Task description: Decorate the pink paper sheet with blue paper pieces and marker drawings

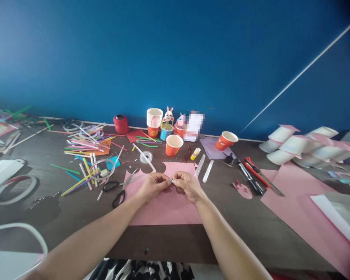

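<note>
My left hand point(155, 185) and my right hand point(188, 186) meet over a pink paper sheet point(165, 214), fingers pinched together. A small blue piece point(172, 181) shows between their fingertips; it is too small to name, and both hands grip it. The sheet lies flat under my wrists, its upper left edge cut in curves. Scissors with black handles point(121, 194) lie spread at the sheet's left edge, close to my left forearm. Beyond my hands stands an orange paper cup point(174, 148), with a yellow glue stick point(195, 154) to its right.
Colourful straws point(86, 142) are heaped at left beside a red thread spool point(121, 124). A stack of paper cups point(154, 119) and a rabbit-decorated cup point(167, 132) stand near the blue wall. Utility knives point(251, 177), a pink rabbit cutout point(244, 190) and joined white cups point(294, 147) lie right.
</note>
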`<action>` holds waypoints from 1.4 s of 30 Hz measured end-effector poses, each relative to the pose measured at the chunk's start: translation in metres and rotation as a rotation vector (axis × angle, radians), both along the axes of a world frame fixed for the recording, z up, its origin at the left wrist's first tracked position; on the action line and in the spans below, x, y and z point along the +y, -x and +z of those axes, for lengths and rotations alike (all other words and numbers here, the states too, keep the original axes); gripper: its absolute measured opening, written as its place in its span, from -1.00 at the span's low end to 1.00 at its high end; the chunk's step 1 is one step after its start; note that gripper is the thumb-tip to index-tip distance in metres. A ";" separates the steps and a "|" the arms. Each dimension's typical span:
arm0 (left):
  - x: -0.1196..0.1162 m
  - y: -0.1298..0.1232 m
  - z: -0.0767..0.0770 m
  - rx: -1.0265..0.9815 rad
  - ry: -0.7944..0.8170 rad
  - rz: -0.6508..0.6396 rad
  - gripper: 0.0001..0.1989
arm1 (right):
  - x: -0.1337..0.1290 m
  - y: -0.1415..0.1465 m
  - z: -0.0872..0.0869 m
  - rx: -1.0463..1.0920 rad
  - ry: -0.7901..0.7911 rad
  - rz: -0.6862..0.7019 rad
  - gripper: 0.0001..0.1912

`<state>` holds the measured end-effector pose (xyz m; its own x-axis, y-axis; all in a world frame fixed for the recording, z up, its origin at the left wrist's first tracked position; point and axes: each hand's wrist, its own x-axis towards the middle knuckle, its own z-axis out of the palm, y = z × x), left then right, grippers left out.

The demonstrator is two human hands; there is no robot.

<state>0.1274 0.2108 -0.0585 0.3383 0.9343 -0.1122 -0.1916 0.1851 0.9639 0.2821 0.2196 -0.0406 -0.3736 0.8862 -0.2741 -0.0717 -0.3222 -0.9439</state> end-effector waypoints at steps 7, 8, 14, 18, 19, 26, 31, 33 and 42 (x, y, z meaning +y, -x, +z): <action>0.001 0.000 -0.002 -0.070 0.001 0.006 -0.71 | -0.001 -0.001 -0.001 0.049 -0.038 -0.003 -0.87; 0.001 0.000 -0.001 -0.066 0.009 0.016 -0.71 | -0.001 -0.002 -0.001 0.044 -0.060 -0.011 -0.86; 0.000 0.000 0.002 -0.051 0.071 0.039 -0.70 | 0.001 -0.005 0.001 -0.040 -0.146 -0.101 -0.81; 0.000 -0.001 0.001 -0.069 0.060 0.031 -0.75 | 0.000 -0.003 0.005 -0.173 -0.201 -0.050 -0.84; -0.001 -0.001 0.001 -0.070 0.052 0.027 -0.76 | -0.001 -0.002 0.005 -0.189 -0.213 -0.046 -0.86; -0.002 -0.001 0.005 -0.029 0.006 -0.005 -0.76 | 0.000 0.000 0.001 -0.235 -0.251 -0.039 -0.93; -0.002 -0.002 0.004 -0.002 0.019 -0.010 -0.68 | -0.001 0.002 0.001 -0.256 -0.298 -0.038 -0.92; -0.001 -0.002 0.003 -0.010 0.015 -0.011 -0.68 | -0.002 0.002 0.002 -0.254 -0.308 -0.030 -0.93; -0.001 -0.001 -0.002 -0.067 0.005 -0.001 -0.75 | -0.003 0.001 0.004 -0.289 -0.275 -0.004 -0.95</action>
<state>0.1280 0.2101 -0.0600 0.3458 0.9336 -0.0942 -0.2551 0.1901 0.9480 0.2808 0.2166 -0.0362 -0.3123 0.9424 -0.1196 0.2084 -0.0549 -0.9765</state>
